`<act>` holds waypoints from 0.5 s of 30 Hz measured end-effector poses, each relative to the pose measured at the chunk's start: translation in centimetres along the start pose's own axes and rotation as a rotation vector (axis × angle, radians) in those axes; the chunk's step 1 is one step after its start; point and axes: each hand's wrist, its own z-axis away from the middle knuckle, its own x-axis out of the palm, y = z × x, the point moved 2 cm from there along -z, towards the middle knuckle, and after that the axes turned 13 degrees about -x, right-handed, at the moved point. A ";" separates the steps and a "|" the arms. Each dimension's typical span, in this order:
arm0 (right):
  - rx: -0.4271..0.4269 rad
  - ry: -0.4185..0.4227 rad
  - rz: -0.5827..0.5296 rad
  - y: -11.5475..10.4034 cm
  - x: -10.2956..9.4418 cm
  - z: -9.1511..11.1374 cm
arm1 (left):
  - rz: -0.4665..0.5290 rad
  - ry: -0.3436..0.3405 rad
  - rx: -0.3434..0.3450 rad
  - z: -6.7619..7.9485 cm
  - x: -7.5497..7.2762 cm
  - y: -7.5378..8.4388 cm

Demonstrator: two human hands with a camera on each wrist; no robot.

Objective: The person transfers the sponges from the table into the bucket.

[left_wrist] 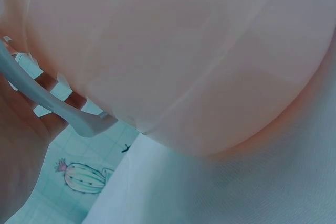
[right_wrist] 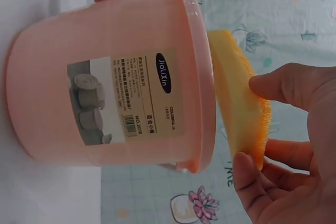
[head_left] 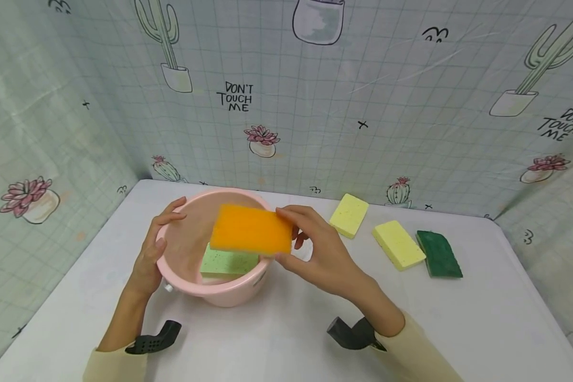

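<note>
A pink bucket stands on the left part of the table, with a green sponge lying inside it. My left hand grips the bucket's left rim, and in the left wrist view its fingers lie behind the pale handle. Pinched at its right end between the thumb and fingers of my right hand, an orange sponge hangs over the bucket's opening. From the right wrist view, this sponge has a paler yellow side turned to the bucket's rim.
Right of the bucket lie two yellow sponges, one farther back and one nearer. A dark green scouring pad is beside the nearer one. Cactus-printed cloth hangs behind the white table.
</note>
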 end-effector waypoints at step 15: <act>-0.074 -0.135 0.004 0.0 1.7 -3.0 | -0.009 -0.008 0.016 -0.1 0.0 0.0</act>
